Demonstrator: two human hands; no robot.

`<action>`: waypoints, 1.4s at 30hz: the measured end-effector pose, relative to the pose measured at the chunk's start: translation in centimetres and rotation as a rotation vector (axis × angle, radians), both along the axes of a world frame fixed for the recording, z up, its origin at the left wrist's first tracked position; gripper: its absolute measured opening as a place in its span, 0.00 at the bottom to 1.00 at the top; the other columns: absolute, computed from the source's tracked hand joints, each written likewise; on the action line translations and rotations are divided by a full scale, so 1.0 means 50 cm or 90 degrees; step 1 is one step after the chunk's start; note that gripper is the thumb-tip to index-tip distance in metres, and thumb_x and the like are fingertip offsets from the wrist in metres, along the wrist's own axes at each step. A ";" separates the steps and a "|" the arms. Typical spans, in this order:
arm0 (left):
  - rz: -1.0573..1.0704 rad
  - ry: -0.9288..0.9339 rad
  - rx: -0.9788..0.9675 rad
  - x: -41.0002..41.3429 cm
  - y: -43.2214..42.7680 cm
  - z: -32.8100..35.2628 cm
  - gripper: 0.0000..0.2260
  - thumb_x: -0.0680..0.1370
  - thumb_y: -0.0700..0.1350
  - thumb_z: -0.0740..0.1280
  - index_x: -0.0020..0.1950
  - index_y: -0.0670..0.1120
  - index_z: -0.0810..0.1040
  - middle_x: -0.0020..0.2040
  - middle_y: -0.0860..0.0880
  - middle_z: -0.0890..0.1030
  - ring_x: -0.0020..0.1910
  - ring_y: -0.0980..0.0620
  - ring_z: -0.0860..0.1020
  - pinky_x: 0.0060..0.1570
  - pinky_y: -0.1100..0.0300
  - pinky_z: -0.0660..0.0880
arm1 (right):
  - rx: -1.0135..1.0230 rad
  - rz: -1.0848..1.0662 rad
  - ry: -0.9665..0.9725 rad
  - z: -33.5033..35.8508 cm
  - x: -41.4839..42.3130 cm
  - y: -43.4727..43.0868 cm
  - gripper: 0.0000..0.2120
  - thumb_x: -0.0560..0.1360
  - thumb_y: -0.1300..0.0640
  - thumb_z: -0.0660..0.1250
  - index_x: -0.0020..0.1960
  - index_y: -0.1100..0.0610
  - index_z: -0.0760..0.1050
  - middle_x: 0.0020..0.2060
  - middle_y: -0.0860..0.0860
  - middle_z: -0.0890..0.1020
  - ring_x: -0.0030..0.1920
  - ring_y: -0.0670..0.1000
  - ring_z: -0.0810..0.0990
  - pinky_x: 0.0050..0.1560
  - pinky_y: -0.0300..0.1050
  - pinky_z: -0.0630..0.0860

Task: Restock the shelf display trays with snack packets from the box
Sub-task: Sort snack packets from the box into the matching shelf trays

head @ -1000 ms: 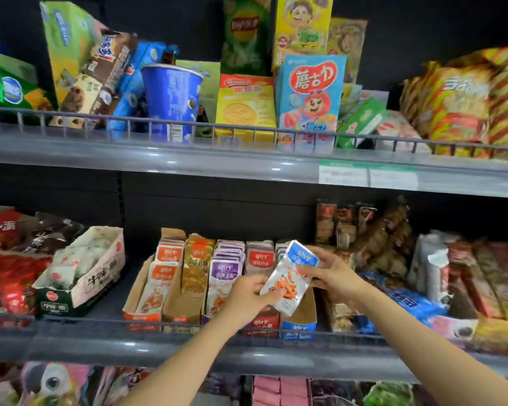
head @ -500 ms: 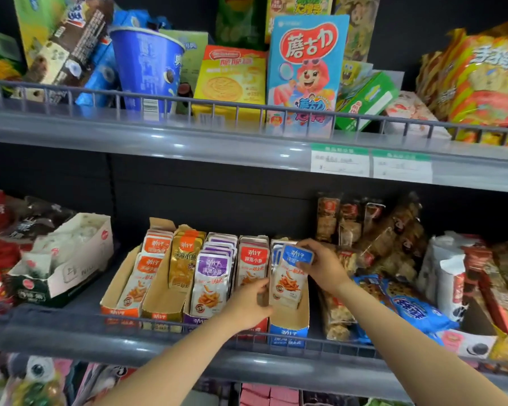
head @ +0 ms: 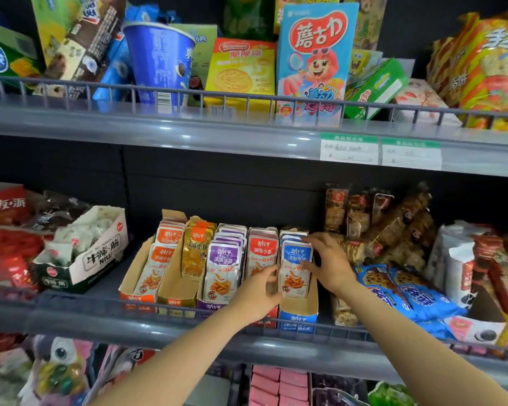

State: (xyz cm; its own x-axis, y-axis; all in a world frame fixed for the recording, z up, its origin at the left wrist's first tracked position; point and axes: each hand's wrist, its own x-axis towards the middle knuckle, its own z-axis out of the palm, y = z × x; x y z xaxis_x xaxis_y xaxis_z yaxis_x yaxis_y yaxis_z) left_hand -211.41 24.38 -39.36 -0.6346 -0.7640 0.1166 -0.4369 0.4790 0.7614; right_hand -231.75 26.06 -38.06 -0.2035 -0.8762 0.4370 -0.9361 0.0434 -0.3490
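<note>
Blue-topped snack packet (head: 295, 268) upright at front of blue display tray (head: 298, 316).

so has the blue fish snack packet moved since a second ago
Yes. The blue fish snack packet was held tilted above the blue tray; it has gone down and back into it, now upright at the row's front.
</note>
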 end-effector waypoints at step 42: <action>-0.065 -0.531 0.257 0.541 0.233 -0.624 0.30 0.81 0.58 0.54 0.78 0.49 0.46 0.78 0.49 0.44 0.77 0.48 0.46 0.75 0.53 0.48 | 0.629 -0.139 -0.822 -0.768 0.584 0.333 0.16 0.72 0.59 0.71 0.57 0.65 0.77 0.52 0.58 0.83 0.52 0.57 0.82 0.59 0.55 0.77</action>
State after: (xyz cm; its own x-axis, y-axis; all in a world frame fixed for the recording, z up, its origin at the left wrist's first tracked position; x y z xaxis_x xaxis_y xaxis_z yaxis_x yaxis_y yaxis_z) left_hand -184.38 36.05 -70.58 -0.4601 -0.5827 -0.6699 -0.8878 0.3125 0.3379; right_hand -202.54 42.69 -76.46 -0.1179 -0.6026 -0.7893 -0.0103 0.7955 -0.6059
